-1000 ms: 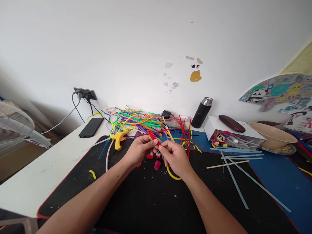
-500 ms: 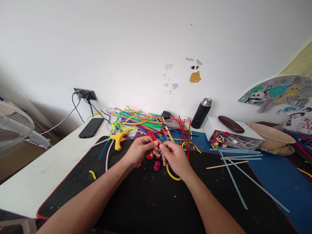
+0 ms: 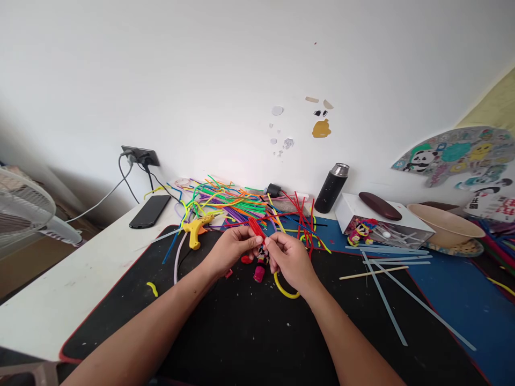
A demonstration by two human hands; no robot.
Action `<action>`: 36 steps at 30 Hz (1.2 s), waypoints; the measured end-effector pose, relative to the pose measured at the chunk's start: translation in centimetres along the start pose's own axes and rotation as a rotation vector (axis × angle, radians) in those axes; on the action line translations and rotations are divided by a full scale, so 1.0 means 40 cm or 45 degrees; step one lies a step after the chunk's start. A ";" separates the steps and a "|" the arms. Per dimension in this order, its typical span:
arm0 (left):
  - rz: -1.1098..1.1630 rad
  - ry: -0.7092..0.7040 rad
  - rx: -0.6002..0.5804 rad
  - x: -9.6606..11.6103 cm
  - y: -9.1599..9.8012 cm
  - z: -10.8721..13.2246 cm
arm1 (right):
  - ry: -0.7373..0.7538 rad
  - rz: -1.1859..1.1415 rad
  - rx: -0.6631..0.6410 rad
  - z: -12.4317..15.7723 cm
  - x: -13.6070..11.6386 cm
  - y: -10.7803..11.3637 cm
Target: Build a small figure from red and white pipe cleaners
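Note:
Over the black mat [image 3: 241, 332], my left hand [image 3: 231, 251] and my right hand [image 3: 288, 260] meet with their fingertips nearly touching. Between them they pinch a small bundle of red pipe cleaners [image 3: 256, 227] that points up and away from me. Just below the fingers is a small figure with a magenta end [image 3: 259, 273]; my hands partly cover it. A small red piece [image 3: 246, 259] lies close to my left fingers. A yellow curved strand [image 3: 286, 292] loops out beneath my right hand.
Behind my hands lies a heap of coloured pipe cleaners [image 3: 229, 201]. A yellow glue gun [image 3: 196, 231] and a phone [image 3: 150, 210] are to the left. Rightward are a black flask [image 3: 332, 187], a white box [image 3: 386, 220], a finished-looking doll [image 3: 362, 232] and translucent glue sticks [image 3: 386, 300].
The red bundle is tilted slightly more and shows a little wider between my fingers. Both hands stay in nearly the same place; the view has shifted very slightly.

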State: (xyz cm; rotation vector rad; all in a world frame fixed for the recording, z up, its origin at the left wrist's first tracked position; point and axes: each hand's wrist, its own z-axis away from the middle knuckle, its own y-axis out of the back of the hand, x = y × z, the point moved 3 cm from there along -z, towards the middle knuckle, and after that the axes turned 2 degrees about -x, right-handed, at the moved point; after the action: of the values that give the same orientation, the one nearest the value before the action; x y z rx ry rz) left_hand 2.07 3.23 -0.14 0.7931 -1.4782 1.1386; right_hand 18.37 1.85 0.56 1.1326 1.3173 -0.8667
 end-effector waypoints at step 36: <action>-0.078 -0.089 0.021 0.020 -0.008 0.013 | -0.033 -0.071 -0.113 0.003 0.001 0.000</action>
State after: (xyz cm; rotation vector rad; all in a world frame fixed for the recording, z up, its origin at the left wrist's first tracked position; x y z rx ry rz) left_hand 2.02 2.72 0.73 0.8914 -1.4936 1.0884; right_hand 18.40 1.73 0.49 1.0166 1.3581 -0.8531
